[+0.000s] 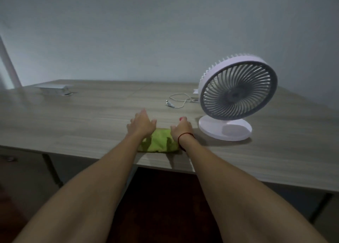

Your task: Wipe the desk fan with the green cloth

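Cloth (pixel 159 141) (soft, light) at frame centre: both hands' fingers apart, apparently unclamped; pinch any edge.

Your left hand (pixel 142 122) and right hand (pixel 181 128) covered the cloth's (pixel 158 141) far edge; your elbows were cropped out.

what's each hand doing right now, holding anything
left hand: open, fingers spread, holding nothing, over the green cloth.
right hand: open, holding nothing, at the cloth's right end.
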Demonstrator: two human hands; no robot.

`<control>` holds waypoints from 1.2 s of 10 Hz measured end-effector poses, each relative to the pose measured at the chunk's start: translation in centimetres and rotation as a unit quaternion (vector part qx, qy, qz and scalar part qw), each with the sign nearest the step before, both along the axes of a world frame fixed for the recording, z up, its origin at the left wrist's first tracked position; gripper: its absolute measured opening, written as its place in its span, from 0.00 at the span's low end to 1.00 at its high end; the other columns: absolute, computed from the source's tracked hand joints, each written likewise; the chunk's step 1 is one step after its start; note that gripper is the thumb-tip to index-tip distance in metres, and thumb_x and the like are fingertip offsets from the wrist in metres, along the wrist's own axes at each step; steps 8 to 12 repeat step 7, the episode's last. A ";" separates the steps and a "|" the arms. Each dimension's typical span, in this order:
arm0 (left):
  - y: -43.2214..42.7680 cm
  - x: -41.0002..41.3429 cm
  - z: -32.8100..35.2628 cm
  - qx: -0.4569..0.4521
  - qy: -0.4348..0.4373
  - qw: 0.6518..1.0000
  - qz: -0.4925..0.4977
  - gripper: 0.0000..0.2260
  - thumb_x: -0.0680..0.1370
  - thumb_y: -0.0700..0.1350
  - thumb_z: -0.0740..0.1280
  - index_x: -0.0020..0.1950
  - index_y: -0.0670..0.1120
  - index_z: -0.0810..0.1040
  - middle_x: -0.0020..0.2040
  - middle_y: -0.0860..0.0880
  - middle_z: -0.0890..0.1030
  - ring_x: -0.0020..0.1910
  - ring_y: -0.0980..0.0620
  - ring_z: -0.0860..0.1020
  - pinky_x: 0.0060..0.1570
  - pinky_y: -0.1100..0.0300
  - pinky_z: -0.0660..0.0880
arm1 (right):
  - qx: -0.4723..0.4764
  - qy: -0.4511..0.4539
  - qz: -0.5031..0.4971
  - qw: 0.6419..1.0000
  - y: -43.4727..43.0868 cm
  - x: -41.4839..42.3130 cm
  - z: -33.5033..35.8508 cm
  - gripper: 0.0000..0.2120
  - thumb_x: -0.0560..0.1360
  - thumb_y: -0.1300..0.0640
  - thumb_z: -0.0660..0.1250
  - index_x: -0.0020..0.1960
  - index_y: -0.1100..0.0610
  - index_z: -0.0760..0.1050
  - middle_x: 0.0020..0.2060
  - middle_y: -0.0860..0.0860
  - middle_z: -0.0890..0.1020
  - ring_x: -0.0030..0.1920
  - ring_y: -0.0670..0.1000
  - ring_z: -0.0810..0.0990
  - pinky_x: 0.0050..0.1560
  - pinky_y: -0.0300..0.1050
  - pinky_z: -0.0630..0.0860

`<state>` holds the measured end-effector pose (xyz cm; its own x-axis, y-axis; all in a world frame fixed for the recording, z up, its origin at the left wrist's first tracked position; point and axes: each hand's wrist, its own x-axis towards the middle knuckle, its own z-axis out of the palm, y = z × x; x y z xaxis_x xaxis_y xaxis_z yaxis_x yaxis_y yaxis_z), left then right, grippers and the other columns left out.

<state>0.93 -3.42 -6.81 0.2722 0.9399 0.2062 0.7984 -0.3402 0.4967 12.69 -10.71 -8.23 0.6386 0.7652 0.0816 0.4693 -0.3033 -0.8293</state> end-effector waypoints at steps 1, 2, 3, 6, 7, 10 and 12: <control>0.2 0.1 -3.5 -0.004 0.022 0.997 -0.076 0.17 0.80 0.49 0.57 0.61 0.40 0.76 0.64 0.37 0.77 0.62 0.39 0.75 0.60 0.50 0.72 | -0.078 -0.139 0.107 0.981 1.4 -0.9 -1.8 0.19 0.79 0.55 0.57 0.68 0.61 0.69 0.67 0.61 0.73 0.68 0.60 0.70 0.67 0.49 0.67; 1.1 -0.6 -5.3 -0.012 0.080 0.991 -0.107 0.18 0.83 0.47 0.51 0.62 0.38 0.73 0.68 0.36 0.72 0.67 0.39 0.71 0.65 0.48 0.68 | -0.140 -0.235 0.144 0.951 3.0 -1.9 -3.5 0.20 0.81 0.53 0.50 0.66 0.62 0.70 0.69 0.60 0.70 0.72 0.58 0.63 0.72 0.53 0.61; 2.1 -1.7 -4.9 -0.023 0.103 0.986 -0.128 0.21 0.84 0.47 0.48 0.74 0.38 0.63 0.77 0.40 0.62 0.76 0.42 0.59 0.74 0.51 0.57 | -0.168 -0.307 0.141 0.926 4.2 -2.9 -4.0 0.22 0.81 0.51 0.46 0.71 0.59 0.65 0.73 0.54 0.65 0.75 0.53 0.57 0.75 0.57 0.52; 0.5 -0.4 -4.1 0.052 0.092 0.988 -0.116 0.20 0.83 0.48 0.51 0.68 0.39 0.70 0.71 0.39 0.71 0.71 0.42 0.67 0.70 0.47 0.63 | -0.168 -0.306 0.116 0.930 0.6 -0.8 -1.5 0.22 0.80 0.51 0.47 0.70 0.57 0.67 0.73 0.54 0.67 0.74 0.53 0.63 0.74 0.59 0.51; -2.4 2.5 -3.2 0.038 0.069 0.987 -0.140 0.20 0.83 0.49 0.52 0.65 0.39 0.74 0.67 0.37 0.74 0.68 0.40 0.70 0.68 0.48 0.65 | -0.154 -0.298 0.083 0.938 -2.8 2.1 -0.7 0.20 0.80 0.52 0.50 0.66 0.58 0.71 0.69 0.55 0.70 0.71 0.55 0.67 0.72 0.58 0.55; -2.4 2.5 -3.2 0.038 0.069 0.987 -0.140 0.20 0.83 0.49 0.52 0.65 0.39 0.74 0.67 0.37 0.74 0.68 0.40 0.70 0.68 0.48 0.65 | -0.154 -0.298 0.083 0.938 -2.8 2.1 -0.7 0.20 0.80 0.52 0.50 0.66 0.58 0.71 0.69 0.55 0.70 0.71 0.55 0.67 0.72 0.58 0.55; -2.4 2.5 -3.2 0.038 0.069 0.987 -0.140 0.20 0.83 0.49 0.52 0.65 0.39 0.74 0.67 0.37 0.74 0.68 0.40 0.70 0.68 0.48 0.65 | -0.154 -0.298 0.083 0.938 -2.8 2.1 -0.7 0.20 0.80 0.52 0.50 0.66 0.58 0.71 0.69 0.55 0.70 0.71 0.55 0.67 0.72 0.58 0.55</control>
